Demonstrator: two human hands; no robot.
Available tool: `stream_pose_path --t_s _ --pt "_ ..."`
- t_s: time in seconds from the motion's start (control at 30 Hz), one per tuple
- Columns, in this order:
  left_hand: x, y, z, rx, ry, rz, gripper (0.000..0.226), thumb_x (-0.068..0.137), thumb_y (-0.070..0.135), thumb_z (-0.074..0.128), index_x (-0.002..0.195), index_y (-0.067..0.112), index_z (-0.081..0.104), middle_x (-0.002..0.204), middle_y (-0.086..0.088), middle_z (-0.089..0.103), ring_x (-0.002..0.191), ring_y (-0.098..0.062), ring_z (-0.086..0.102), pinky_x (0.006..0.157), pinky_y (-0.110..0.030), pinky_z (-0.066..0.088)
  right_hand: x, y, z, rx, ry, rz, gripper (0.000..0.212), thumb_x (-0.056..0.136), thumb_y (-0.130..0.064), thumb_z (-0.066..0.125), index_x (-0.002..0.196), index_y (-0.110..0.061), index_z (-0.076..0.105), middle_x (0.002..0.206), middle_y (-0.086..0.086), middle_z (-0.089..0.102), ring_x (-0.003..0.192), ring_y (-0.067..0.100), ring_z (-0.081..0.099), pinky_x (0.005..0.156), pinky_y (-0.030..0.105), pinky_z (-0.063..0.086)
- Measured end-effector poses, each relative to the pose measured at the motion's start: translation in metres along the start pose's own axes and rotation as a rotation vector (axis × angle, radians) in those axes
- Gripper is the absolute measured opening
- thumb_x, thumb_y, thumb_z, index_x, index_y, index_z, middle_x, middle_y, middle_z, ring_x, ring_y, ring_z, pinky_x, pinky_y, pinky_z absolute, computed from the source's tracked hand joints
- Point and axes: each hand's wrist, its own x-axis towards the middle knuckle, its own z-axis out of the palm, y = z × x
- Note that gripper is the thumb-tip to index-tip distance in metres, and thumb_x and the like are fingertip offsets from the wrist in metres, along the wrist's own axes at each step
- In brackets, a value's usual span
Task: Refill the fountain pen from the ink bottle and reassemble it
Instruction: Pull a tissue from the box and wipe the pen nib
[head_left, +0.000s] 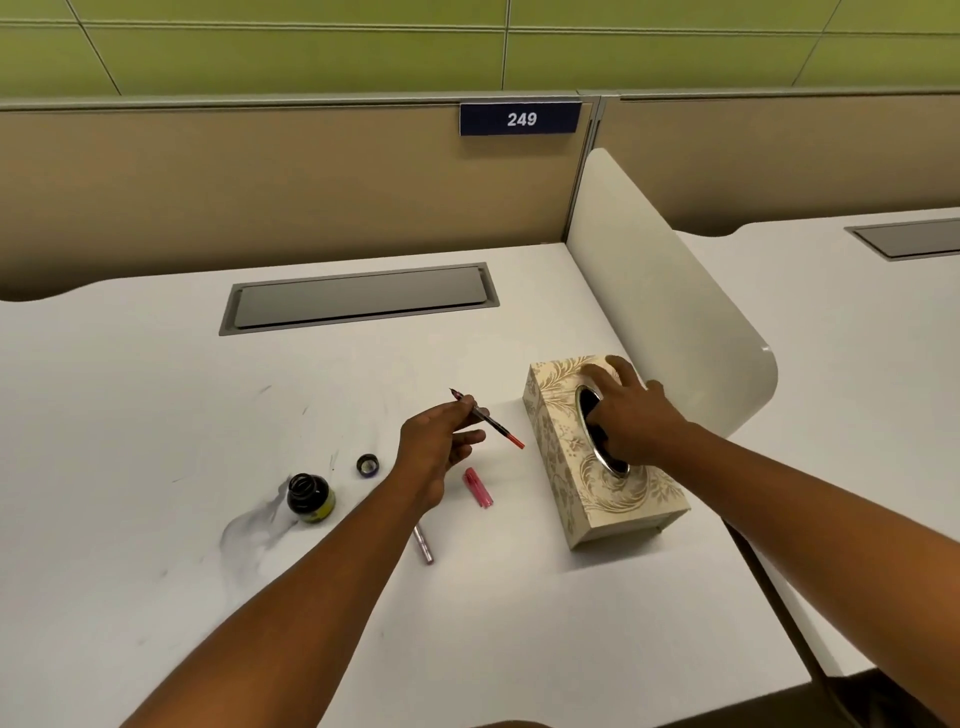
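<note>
Low centre of the frame, one pen barrel (424, 545) lies on the desk (156, 405), partly under the left forearm. Above it lie one pink cap (478, 487), one open ink bottle (310, 497) at left, and one bottle lid (368, 464). Mid-frame, the left hand (434, 454) pinches the nib section (485, 417) in the air, nib pointing away. Right of centre, the right hand (631, 418) reaches fingers into one tissue box (597, 457); whether they grip tissue is hidden. A wet nib could drip, and the forearm could tip the uncapped bottle.

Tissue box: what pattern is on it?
Cream tissue box with gold leaf scrollwork, clearest in the head view.
</note>
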Motion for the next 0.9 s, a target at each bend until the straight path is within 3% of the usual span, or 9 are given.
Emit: stream_pose_path --t_s 0.07,0.13,0.23,0.3,0.37,0.47,0.57,0.9 --pt "0.001 0.001 -0.001 0.009 -0.020 -0.004 0.016 0.093 0.026 0.067 0.094 0.012 0.075 0.096 -0.002 0.079 0.069 -0.014 0.071 0.058 -0.020 0.049 0.005 -0.005 0.005 0.037 -0.140 0.083 0.014 0.089 -0.020 0.060 0.102 -0.017 0.066 0.161 -0.003 -0.026 0.147 0.039 -0.024 0.106 0.072 0.025" --pt "0.003 0.002 -0.001 0.011 -0.038 -0.006 0.016 0.092 0.026 0.068 0.095 0.012 0.076 0.096 -0.002 0.079 0.069 -0.014 0.071 0.058 -0.020 0.049 0.011 -0.008 0.013 0.104 -0.218 0.157 0.022 0.090 -0.012 0.059 0.111 -0.015 0.063 0.156 -0.005 -0.038 0.143 0.042 -0.031 0.103 0.078 0.021" --pt "0.005 0.004 -0.001 0.006 -0.035 -0.002 0.016 0.092 0.027 0.068 0.093 0.013 0.076 0.095 -0.001 0.079 0.069 -0.013 0.071 0.058 -0.020 0.049 0.018 -0.010 0.014 0.172 -0.222 0.218 0.051 0.086 -0.004 0.059 0.135 -0.017 0.052 0.150 -0.008 -0.047 0.142 0.047 -0.029 0.099 0.081 0.025" --pt "0.003 0.000 0.000 -0.019 -0.027 0.002 0.014 0.092 0.026 0.068 0.091 0.014 0.076 0.095 -0.002 0.079 0.070 -0.014 0.071 0.059 -0.021 0.049 0.015 -0.014 0.012 0.214 -0.227 0.241 0.068 0.083 0.001 0.059 0.145 -0.021 0.041 0.147 -0.009 -0.050 0.143 0.048 -0.025 0.097 0.079 0.028" --pt "0.010 -0.005 -0.006 -0.024 -0.022 -0.048 0.013 0.093 0.025 0.068 0.089 0.015 0.075 0.096 -0.002 0.079 0.071 -0.016 0.071 0.060 -0.022 0.048 0.016 -0.022 0.011 0.185 -0.263 0.275 0.066 0.083 0.001 0.060 0.143 -0.020 0.043 0.147 -0.009 -0.051 0.145 0.048 -0.019 0.097 0.075 0.033" --pt "0.011 -0.017 -0.004 -0.022 -0.054 -0.083 0.014 0.093 0.025 0.067 0.089 0.014 0.075 0.093 -0.001 0.079 0.069 -0.014 0.070 0.060 -0.022 0.047 0.009 -0.023 0.015 0.179 -0.296 0.300 0.036 0.084 -0.001 0.060 0.117 -0.015 0.059 0.149 -0.008 -0.048 0.149 0.045 -0.007 0.097 0.067 0.040" --pt "0.012 -0.013 0.001 -0.023 -0.067 -0.083 0.016 0.093 0.025 0.067 0.091 0.011 0.075 0.092 0.000 0.079 0.067 -0.013 0.070 0.059 -0.021 0.047 0.011 -0.020 0.010 0.206 -0.232 0.291 0.016 0.085 -0.003 0.061 0.093 -0.017 0.059 0.152 -0.009 -0.044 0.148 0.042 0.006 0.096 0.060 0.045" --pt "0.008 -0.017 0.014 0.009 -0.098 -0.074 0.016 0.093 0.025 0.067 0.091 0.011 0.076 0.096 -0.002 0.079 0.070 -0.014 0.071 0.058 -0.021 0.048 0.012 -0.021 0.009 0.215 -0.220 0.290 0.030 0.082 -0.006 0.068 0.110 -0.016 0.063 0.152 -0.010 -0.044 0.148 0.040 0.006 0.095 0.062 0.045"
